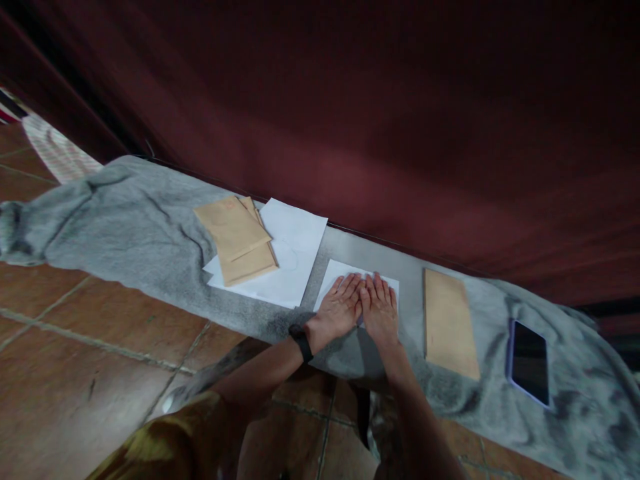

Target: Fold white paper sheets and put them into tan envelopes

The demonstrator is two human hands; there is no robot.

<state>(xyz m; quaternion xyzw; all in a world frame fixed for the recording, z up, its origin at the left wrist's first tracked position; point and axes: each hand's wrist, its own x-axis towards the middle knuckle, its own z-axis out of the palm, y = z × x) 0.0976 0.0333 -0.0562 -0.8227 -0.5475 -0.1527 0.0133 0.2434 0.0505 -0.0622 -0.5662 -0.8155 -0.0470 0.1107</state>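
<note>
Both of my hands lie flat, side by side, on a white sheet of paper (330,272) that rests on the grey cloth. My left hand (341,305) has its fingers stretched out and slightly apart, with a dark band on the wrist. Beside it, my right hand (380,310) presses palm down with its fingers extended, its thumb side close to the left fingers. Much of the sheet is hidden under the hands. To the left sit larger white sheets (305,240), with brown envelopes (233,230) piled partly on them. Right of my hands lies another brown envelope (450,323).
A grey cloth (130,227) covers the long, narrow surface. Near its right end lies a phone (530,363) with a dark screen. Dark red fabric (350,133) rises along the far edge. Brown floor tiles (90,360) show below.
</note>
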